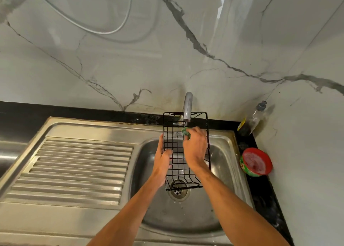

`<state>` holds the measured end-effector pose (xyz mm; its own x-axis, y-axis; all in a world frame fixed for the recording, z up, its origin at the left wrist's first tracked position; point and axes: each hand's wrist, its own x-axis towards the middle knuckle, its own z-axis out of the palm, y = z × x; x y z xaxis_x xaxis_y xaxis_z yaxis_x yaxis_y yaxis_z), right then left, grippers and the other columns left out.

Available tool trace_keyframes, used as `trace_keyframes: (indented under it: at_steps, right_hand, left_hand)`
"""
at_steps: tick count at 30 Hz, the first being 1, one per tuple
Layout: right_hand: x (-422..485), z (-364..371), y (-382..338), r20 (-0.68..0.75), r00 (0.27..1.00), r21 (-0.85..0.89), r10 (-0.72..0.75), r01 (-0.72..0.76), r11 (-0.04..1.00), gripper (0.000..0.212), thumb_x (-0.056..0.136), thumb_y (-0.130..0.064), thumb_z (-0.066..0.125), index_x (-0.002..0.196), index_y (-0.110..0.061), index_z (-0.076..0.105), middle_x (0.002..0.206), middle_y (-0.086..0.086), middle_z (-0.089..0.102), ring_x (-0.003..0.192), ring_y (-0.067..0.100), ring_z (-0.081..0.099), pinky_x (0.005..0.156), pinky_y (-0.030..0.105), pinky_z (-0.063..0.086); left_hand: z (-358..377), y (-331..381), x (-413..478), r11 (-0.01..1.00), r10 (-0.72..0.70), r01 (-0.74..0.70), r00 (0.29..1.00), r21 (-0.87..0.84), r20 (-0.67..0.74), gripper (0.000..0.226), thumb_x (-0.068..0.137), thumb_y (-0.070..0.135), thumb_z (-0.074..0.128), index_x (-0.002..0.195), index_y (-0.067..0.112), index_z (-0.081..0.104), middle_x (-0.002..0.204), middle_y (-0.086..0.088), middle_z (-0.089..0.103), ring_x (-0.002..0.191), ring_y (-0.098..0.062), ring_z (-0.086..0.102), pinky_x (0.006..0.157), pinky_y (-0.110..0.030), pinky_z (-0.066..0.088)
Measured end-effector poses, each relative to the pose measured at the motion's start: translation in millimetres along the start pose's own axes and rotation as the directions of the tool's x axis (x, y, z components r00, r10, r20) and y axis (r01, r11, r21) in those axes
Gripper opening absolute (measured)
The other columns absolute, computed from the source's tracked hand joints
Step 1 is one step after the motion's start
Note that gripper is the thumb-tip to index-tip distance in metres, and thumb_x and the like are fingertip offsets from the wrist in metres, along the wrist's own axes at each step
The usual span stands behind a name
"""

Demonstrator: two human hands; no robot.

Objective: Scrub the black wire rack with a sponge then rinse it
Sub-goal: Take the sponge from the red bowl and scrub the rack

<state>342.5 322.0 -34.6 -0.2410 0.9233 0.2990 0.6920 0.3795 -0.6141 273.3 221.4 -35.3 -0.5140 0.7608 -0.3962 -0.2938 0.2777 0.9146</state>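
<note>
Here, rack (178,161) in left grip (162,162), sponge (185,132) touching

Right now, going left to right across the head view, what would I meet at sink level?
Ribbed draining board, left hand gripping the black wire rack, right hand holding the green sponge, red-rimmed tub.

Green sponge (185,131) mostly inside right hand (195,148)
</note>
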Motion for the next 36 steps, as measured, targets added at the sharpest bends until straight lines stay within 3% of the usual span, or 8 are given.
trace_keyframes:
  at_steps: [5, 9, 14, 18, 23, 27, 32, 36]
  right_hand:
    - [-25.8, 10.7, -2.5, 0.338, 0.925, 0.162, -0.177, 0.128, 0.978, 0.028, 0.082, 0.001, 0.071, 0.104, -0.014, 0.073, 0.103, -0.006, 0.062, 0.091, 0.007, 0.059, 0.081, 0.024, 0.056]
    - [-14.2, 4.4, 9.5, 0.082, 0.997, 0.038, -0.005, 0.002, 0.999, 0.028, 0.081, 0.0, 0.072, 0.104, -0.015, 0.072, 0.107, -0.005, 0.063, 0.092, 0.007, 0.059, 0.08, 0.024, 0.056]
    - [-39.3, 14.2, -2.5, 0.391, 0.902, 0.08, -0.183, 0.165, 0.983, 0.013, 0.087, -0.01, 0.07, 0.097, -0.017, 0.073, 0.091, -0.007, 0.063, 0.08, 0.008, 0.059, 0.068, 0.015, 0.045]
    - [-28.4, 0.9, 10.3, 0.087, 0.995, 0.014, 0.052, -0.054, 0.998, 0.026, 0.08, -0.004, 0.075, 0.103, -0.016, 0.072, 0.103, -0.004, 0.067, 0.084, 0.004, 0.06, 0.07, 0.009, 0.044]
    - [-55.4, 13.4, -6.7, 0.42, 0.888, 0.144, -0.188, 0.139, 0.98, 0.013, 0.094, -0.012, 0.06, 0.103, -0.015, 0.07, 0.099, -0.002, 0.068, 0.081, 0.008, 0.063, 0.072, 0.022, 0.055]
    - [-39.4, -0.2, 11.4, 0.153, 0.988, 0.01, 0.02, -0.022, 1.0, 0.03, 0.081, -0.001, 0.074, 0.107, -0.016, 0.072, 0.105, -0.006, 0.068, 0.084, 0.002, 0.06, 0.07, 0.004, 0.044]
    - [-59.3, 15.7, 8.2, 0.467, 0.874, 0.042, -0.131, 0.126, 0.991, 0.027, 0.089, -0.003, 0.059, 0.11, -0.015, 0.07, 0.105, 0.0, 0.07, 0.089, 0.01, 0.065, 0.076, 0.023, 0.056]
    - [-37.5, -1.6, 17.0, 0.24, 0.97, -0.043, -0.036, 0.047, 0.998, 0.028, 0.081, -0.006, 0.074, 0.107, -0.016, 0.072, 0.103, -0.004, 0.067, 0.09, 0.01, 0.063, 0.081, 0.024, 0.054]
  left_hand:
    - [4.8, 1.2, 0.8, 0.997, -0.011, 0.011, 1.0, -0.078, -0.005, 0.059, 0.107, 0.036, 0.043, 0.157, 0.05, 0.014, 0.159, -0.009, 0.039, 0.137, -0.031, 0.049, 0.109, -0.061, 0.043]
    - [0.8, 0.5, 4.2, 1.0, -0.01, 0.01, 1.0, -0.016, 0.001, 0.082, 0.084, 0.071, 0.04, 0.158, 0.047, 0.015, 0.163, -0.007, 0.031, 0.144, -0.032, 0.039, 0.111, -0.062, 0.039]
    - [-0.2, -9.7, 8.0, 0.997, 0.051, -0.049, 0.998, -0.059, 0.023, 0.076, 0.09, 0.069, 0.041, 0.157, 0.05, 0.011, 0.165, -0.005, 0.028, 0.147, -0.028, 0.036, 0.114, -0.061, 0.036]
    - [-3.3, -5.3, 7.9, 0.998, 0.063, -0.063, 0.998, -0.004, 0.001, 0.076, 0.087, 0.075, 0.037, 0.155, 0.056, 0.009, 0.169, 0.003, 0.019, 0.151, -0.026, 0.029, 0.116, -0.063, 0.032]
    - [0.8, -5.4, 9.9, 0.994, 0.047, -0.049, 0.999, -0.098, -0.017, 0.066, 0.099, 0.06, 0.039, 0.157, 0.051, 0.008, 0.169, 0.002, 0.016, 0.152, -0.027, 0.027, 0.119, -0.058, 0.029]
    - [-2.4, -3.5, 9.3, 0.996, 0.06, -0.061, 0.998, -0.063, -0.027, 0.072, 0.092, 0.069, 0.036, 0.155, 0.054, 0.006, 0.169, 0.007, 0.011, 0.151, -0.026, 0.028, 0.117, -0.065, 0.028]
    - [0.2, -0.5, 11.3, 0.992, 0.097, -0.103, 0.992, -0.068, -0.079, 0.062, 0.103, 0.056, 0.036, 0.157, 0.051, 0.006, 0.17, 0.006, 0.008, 0.153, -0.028, 0.021, 0.119, -0.065, 0.022]
    - [-1.3, 1.8, 10.3, 0.992, 0.094, -0.1, 0.993, -0.072, -0.074, 0.076, 0.09, 0.068, 0.035, 0.157, 0.051, 0.007, 0.168, 0.001, 0.02, 0.144, -0.026, 0.038, 0.116, -0.064, 0.03]
